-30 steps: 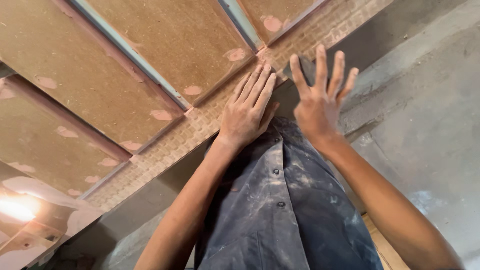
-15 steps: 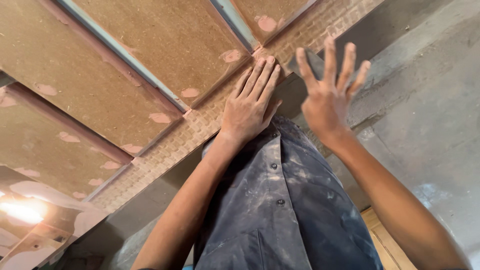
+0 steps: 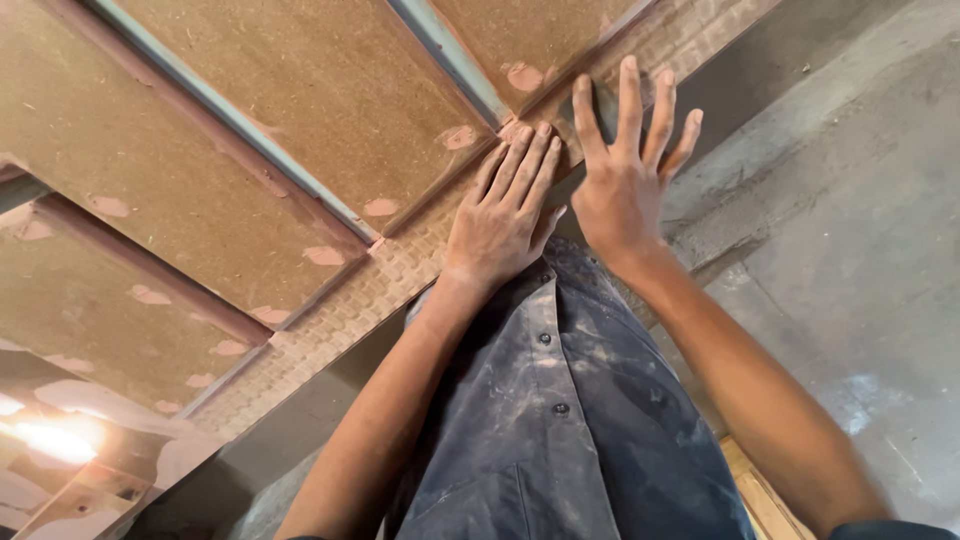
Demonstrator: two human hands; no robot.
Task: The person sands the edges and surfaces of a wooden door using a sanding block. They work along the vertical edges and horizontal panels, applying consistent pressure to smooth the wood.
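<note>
A: From the head camera, looking down, what runs across the middle?

B: A patterned strip (image 3: 350, 300), light brown with a woven-looking surface; it slants from lower left to upper right, and I'll place everything else by it

A: The left hand (image 3: 500, 215)?

B: Flat on the strip, palm down; its fingers (image 3: 530, 160) lie pressed together, tips at the strip's upper edge; it holds nothing

A: And the right hand (image 3: 625, 185)?

B: Just beside the left one, further up the strip; its fingers (image 3: 628, 100) are spread wide and straight; a dark flat piece (image 3: 602, 100) shows between two of them, lying on the strip; I cannot tell what it is, nor whether the palm bears on it

A: Above the strip?

B: Brown boards (image 3: 250, 190) butt against it, parted by grey-blue rails (image 3: 230, 120); pink patches (image 3: 460, 137) dot the boards' corners and edges close to the strip

A: Below it?

B: A dusty dark shirt (image 3: 560, 420) directly under it, and a grey concrete floor (image 3: 850, 250) off to the right; a bright glare (image 3: 50, 440) sits at the strip's lower left end

A: How far along does the work look?

B: My judgement only; the patches on the boards look filled and dry, so that part seems done; the strip shows no patches or coating, and both hands are on one short stretch of it, so most of its length looks untouched
</note>
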